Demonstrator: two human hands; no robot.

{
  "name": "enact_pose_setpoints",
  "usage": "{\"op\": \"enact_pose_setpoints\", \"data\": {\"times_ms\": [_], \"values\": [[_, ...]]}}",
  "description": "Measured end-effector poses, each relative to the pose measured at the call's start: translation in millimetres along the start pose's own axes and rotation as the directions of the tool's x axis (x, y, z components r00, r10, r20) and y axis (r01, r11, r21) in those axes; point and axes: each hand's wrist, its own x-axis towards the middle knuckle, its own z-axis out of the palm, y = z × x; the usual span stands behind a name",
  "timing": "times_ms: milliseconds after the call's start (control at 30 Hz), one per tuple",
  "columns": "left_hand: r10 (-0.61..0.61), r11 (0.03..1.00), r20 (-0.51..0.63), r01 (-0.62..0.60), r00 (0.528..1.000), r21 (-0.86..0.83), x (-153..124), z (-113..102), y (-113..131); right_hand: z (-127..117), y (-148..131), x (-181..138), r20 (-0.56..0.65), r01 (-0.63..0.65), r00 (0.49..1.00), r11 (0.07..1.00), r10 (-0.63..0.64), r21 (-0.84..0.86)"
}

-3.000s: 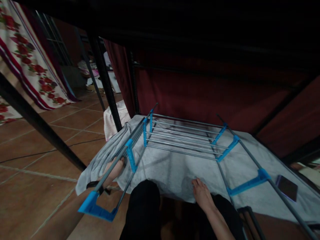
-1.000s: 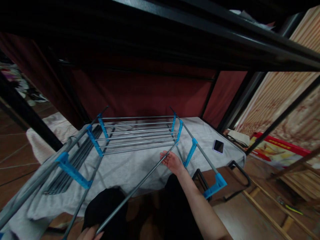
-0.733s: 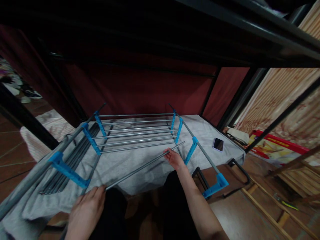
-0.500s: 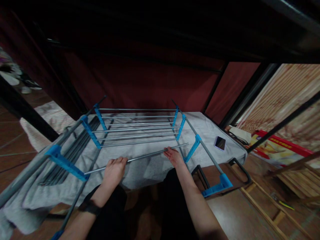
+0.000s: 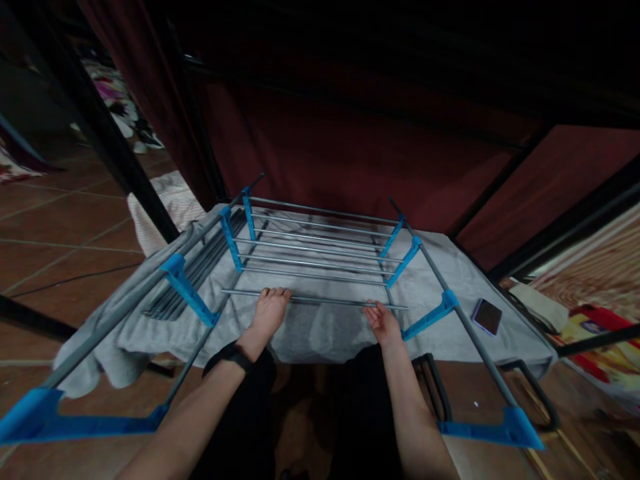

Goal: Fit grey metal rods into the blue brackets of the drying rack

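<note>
A thin grey metal tube lies crosswise between my two hands. My left hand is closed over it from above, left of its middle. Near its right end, my right hand has its fingers around the tube with the palm turned up. Beyond it stands a half-built rack of grey tubes and blue plastic brackets, with several rungs joining the far brackets. A left blue bracket and a right blue bracket flank the loose tube, whose ends appear apart from both.
Several loose tubes lie on the grey cloth at the left. A phone rests on the cloth at the right. Black posts and a dark red curtain stand behind. Red-and-yellow packaging sits at far right.
The tube has gone from slanted to nearly level, its left end coming away from the left bracket. Both hands still hold it. My view has turned to the left.
</note>
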Motion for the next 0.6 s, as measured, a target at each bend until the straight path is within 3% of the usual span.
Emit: {"op": "enact_pose_setpoints", "data": {"times_ms": [100,267,400,600], "values": [[-0.050,0.999,0.021,0.050,0.999,0.004,5,-5,5,0,0,1,0.008,-0.005,1.000,1.000,0.005,-0.015],[-0.014,0.995,0.060,0.020,0.998,-0.099,13,-7,11,-4,2,4,-0.007,0.024,1.000,0.998,-0.025,-0.050],[-0.046,0.992,0.087,0.055,0.995,-0.111,23,-4,6,-6,4,6,0.016,0.032,0.999,0.998,-0.031,-0.051],[0.015,0.991,0.039,-0.009,0.999,-0.130,30,-3,-8,-5,3,8,-0.028,0.008,1.000,1.000,-0.009,-0.028]]}}
